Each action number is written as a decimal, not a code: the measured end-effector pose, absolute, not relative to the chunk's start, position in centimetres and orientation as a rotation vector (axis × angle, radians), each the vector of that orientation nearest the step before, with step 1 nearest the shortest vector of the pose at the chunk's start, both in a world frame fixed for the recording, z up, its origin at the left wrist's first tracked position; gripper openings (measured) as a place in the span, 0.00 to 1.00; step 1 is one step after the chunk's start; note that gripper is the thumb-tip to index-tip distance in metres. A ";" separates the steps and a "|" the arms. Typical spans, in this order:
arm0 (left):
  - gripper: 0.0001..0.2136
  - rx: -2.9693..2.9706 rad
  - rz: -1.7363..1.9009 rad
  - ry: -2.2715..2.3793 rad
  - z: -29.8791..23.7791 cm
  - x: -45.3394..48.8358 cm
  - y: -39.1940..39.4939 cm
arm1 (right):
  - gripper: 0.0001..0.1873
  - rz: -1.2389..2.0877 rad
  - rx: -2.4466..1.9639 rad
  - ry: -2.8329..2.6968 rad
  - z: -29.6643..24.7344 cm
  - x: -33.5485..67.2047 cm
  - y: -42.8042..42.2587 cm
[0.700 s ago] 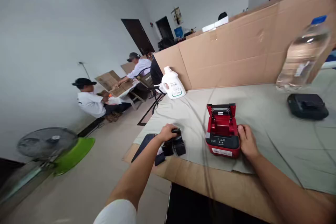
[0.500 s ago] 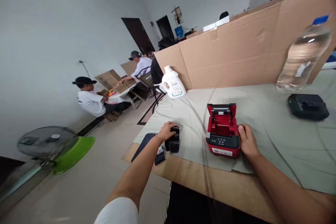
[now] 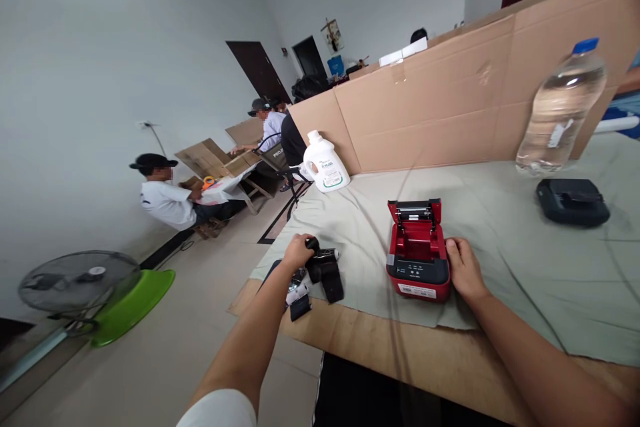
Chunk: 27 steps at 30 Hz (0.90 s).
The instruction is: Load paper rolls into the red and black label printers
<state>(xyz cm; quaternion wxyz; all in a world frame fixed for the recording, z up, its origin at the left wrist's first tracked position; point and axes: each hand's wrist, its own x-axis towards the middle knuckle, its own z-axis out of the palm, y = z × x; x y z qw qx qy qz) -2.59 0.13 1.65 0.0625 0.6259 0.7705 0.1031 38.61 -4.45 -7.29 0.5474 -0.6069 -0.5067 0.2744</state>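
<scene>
Head view: the right hand (image 3: 467, 270) touches the open red printer (image 3: 419, 252).

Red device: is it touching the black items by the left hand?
Apart. The head view shows pale cloth between the red device and the black items.

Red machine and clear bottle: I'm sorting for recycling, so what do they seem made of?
Red machine: probably hard plastic, smooth with a soft shine; its body looks moulded, though painted metal is possible.
Clear bottle: likely plastic, glossy; cardboard shows through it.
</scene>
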 end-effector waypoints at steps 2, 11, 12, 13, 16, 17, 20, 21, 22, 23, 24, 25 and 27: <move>0.23 1.876 0.429 2.427 3.3 -2.1 -0.1 | 0.32 0.650 -1.436 -1.202 -7.3 38.6 -4.4; 0.23 1.784 0.532 1.301 10.2 7.1 -4.8 | 0.30 0.675 -1.451 -1.176 -7.1 38.5 -4.3; 0.23 1.744 0.373 1.075 10.5 8.7 -5.4 | 0.30 0.673 -1.451 -1.177 -7.1 38.5 -4.4; 0.23 1.730 0.249 0.908 10.6 10.3 -5.9 | 0.30 0.670 -1.452 -1.180 -7.0 38.5 -4.4; 0.19 1.917 0.207 0.778 9.6 14.9 -5.8 | 0.29 0.660 -1.455 -1.187 -6.9 38.5 -4.4; 0.18 2.024 0.282 0.816 8.9 16.2 -5.3 | 0.29 0.658 -1.452 -1.188 -6.9 38.5 -4.5; 0.18 2.303 0.442 0.952 6.7 19.5 -3.3 | 0.28 0.655 -1.437 -1.182 -6.8 38.6 -4.5; 0.18 2.374 0.428 0.988 6.0 20.2 -2.6 | 0.28 0.655 -1.430 -1.177 -6.8 38.6 -4.5; 0.18 2.435 0.380 1.019 5.5 20.8 -2.0 | 0.28 0.657 -1.424 -1.171 -6.8 38.6 -4.5; 0.18 2.484 0.322 1.052 5.1 21.2 -1.5 | 0.28 0.659 -1.419 -1.163 -6.8 38.5 -4.5; 0.18 2.520 0.267 1.088 4.8 21.5 -1.2 | 0.27 0.660 -1.415 -1.156 -6.8 38.5 -4.5; 0.18 2.543 0.225 1.129 4.7 21.7 -0.9 | 0.27 0.662 -1.412 -1.150 -6.8 38.5 -4.5; 0.18 2.566 0.158 1.216 4.6 21.9 -0.8 | 0.26 0.665 -1.413 -1.145 -6.8 38.5 -4.5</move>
